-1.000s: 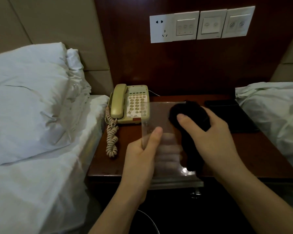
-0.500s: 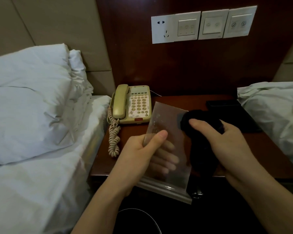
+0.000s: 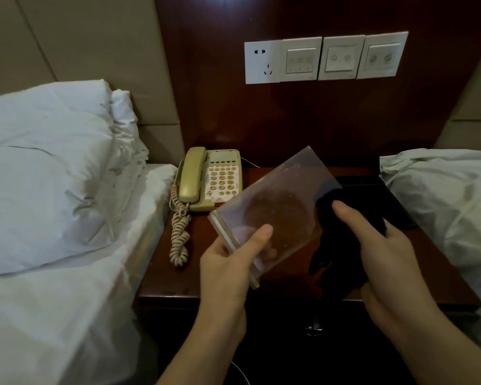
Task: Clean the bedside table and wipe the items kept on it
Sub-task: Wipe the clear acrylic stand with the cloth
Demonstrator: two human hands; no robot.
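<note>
Mid-frame, the left hand (image 3: 228, 262) grips a clear stand (image 3: 278, 207), tilted above the table (image 3: 161, 273); the right hand (image 3: 383, 251) pinches what looks like a black cloth (image 3: 336, 245) against its right edge.

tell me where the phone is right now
In the head view the beige telephone sits at the back left corner of the bedside table, next to the left bed, just behind the clear acrylic stand.

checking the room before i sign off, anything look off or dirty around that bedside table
The clear acrylic stand, gripped in the left hand, is speckled with pale spots. The right hand holds a black cloth at its edge. The telephone cord dangles toward the bedside table front. Nothing looks broken.
</note>
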